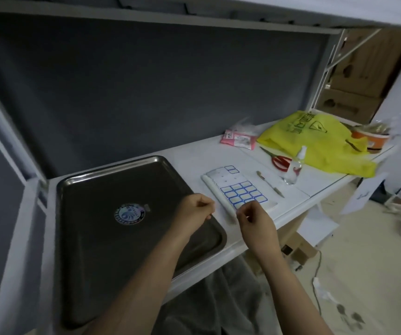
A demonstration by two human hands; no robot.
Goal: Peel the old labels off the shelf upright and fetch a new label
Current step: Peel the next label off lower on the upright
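Shelf point(189, 151): left hand point(195, 209) over tray point(112, 166) rim, right hand point(255, 221) over label sheet point(237, 183).

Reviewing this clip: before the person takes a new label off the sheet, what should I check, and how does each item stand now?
1. Label sheet lies on the shelf within reach: ok.
2. Unused blue-bordered labels remain on it: ok.
3. Right hand at the sheet's near edge: ok.
4. Right hand pinching a label: cannot tell.
5. Left hand free of old scraps: cannot tell, fingers curled.
6. Scissors and spray bottle clear of the sheet: ok.
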